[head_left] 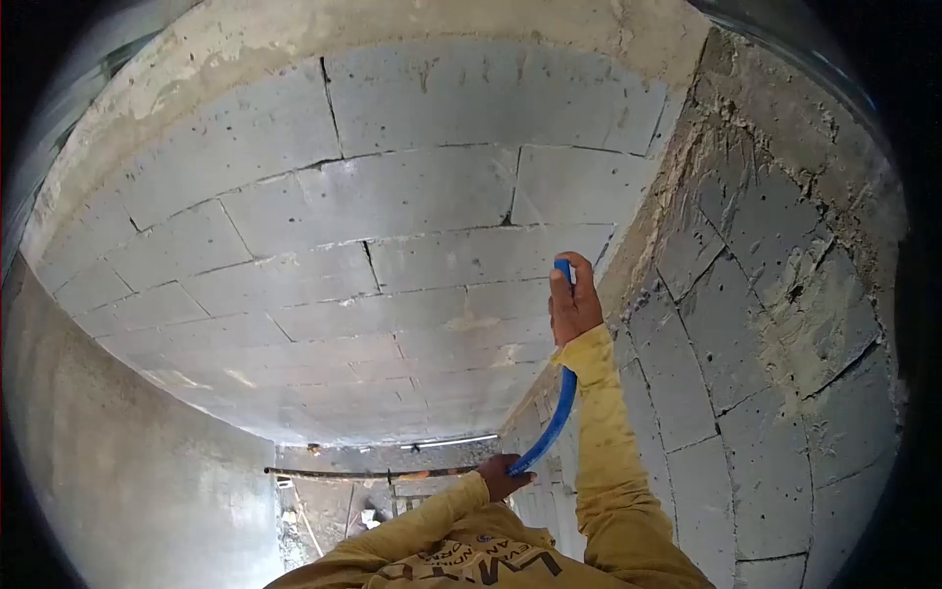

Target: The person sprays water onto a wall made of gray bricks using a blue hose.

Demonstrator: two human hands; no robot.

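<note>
Two grips on one blue hose (557, 422): my right hand (576, 302) has it near its upper end, my left hand (503, 478) lower down.
Right grip: fingers curled round the hose, thumb laid against it, a short stub of blue showing above the thumb.
Left grip: fingers closed over the hose; how hard they press I cannot tell.
Hose run: a curve between my two hands, bowed to the right and passing just beside my right wrist; past my left hand I cannot follow it.
Hose place: before the right edge of the front block wall (422, 187), near the corner where that meets the right block wall (692, 393); whether the tip touches the blocks I cannot tell.
Front block wall: grey blocks in staggered courses, dark gaps in several joints, a rough concrete band (324, 29) along the upper edge.
Right block wall: grey blocks too, smeared with pale mortar (800, 339), the edge by the corner ragged.
Left wall (147, 422): plain, without block joints, brighter towards its lower right corner.
Below: a dark bar (334, 475) reaches across to just beside my left hand; a white strip (451, 443) lies near the foot of the front block wall.
Yellow sleeves (605, 422): stained, down to both wrists, above a shirt (442, 552) with dark lettering.
</note>
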